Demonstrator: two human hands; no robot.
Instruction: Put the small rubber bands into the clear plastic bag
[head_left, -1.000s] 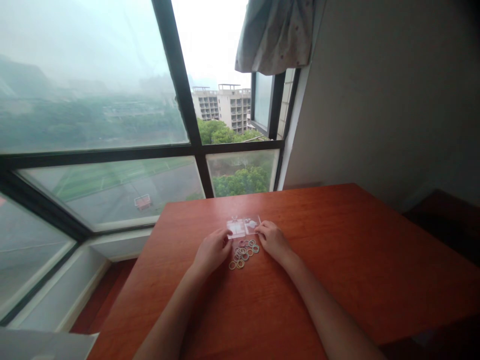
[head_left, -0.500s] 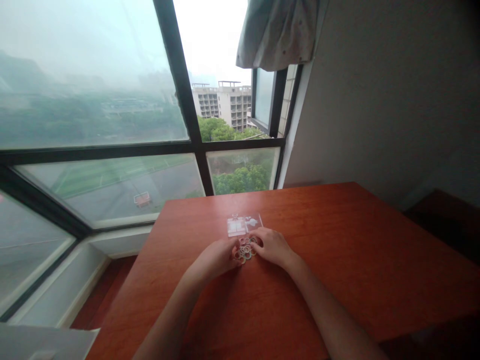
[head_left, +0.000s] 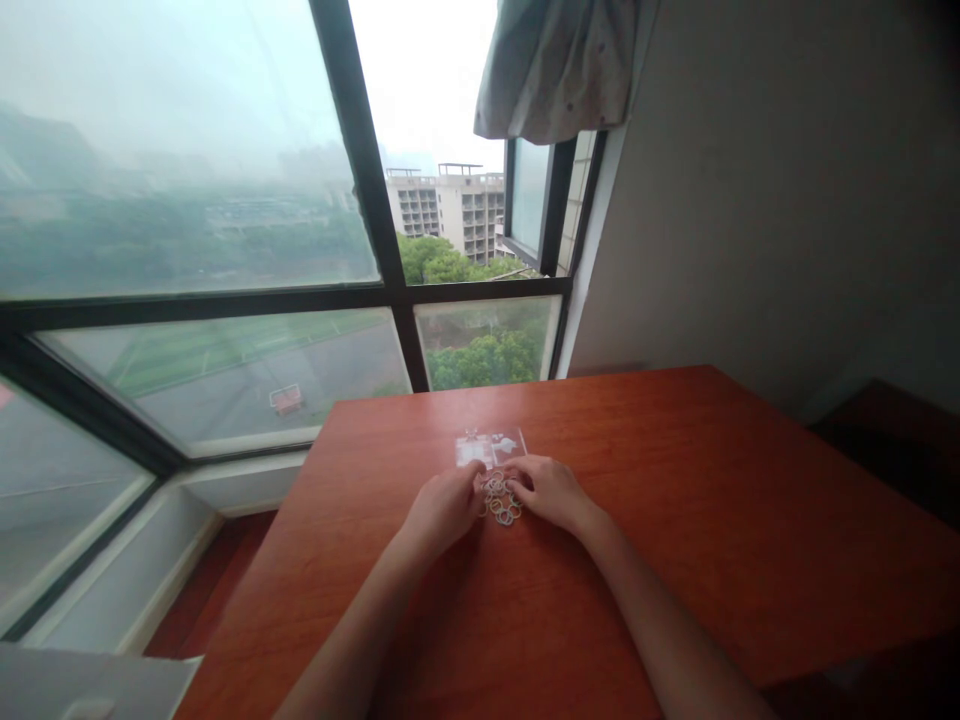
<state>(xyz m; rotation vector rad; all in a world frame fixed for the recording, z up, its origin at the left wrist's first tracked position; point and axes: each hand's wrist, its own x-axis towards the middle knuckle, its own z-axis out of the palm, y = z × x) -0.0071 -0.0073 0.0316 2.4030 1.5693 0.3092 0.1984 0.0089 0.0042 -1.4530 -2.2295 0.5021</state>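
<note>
Because the little rings (head_left: 501, 502) look light and springy, pinch single loops; left hand (head_left: 444, 508) and right hand (head_left: 549, 490) flank them, half curled, grip unclear.

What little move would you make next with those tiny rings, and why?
Probably pinch up a few rings and lift them toward the clear case: the left hand and right hand flank the bunched pile, and the case lies just beyond it on the table.
</note>
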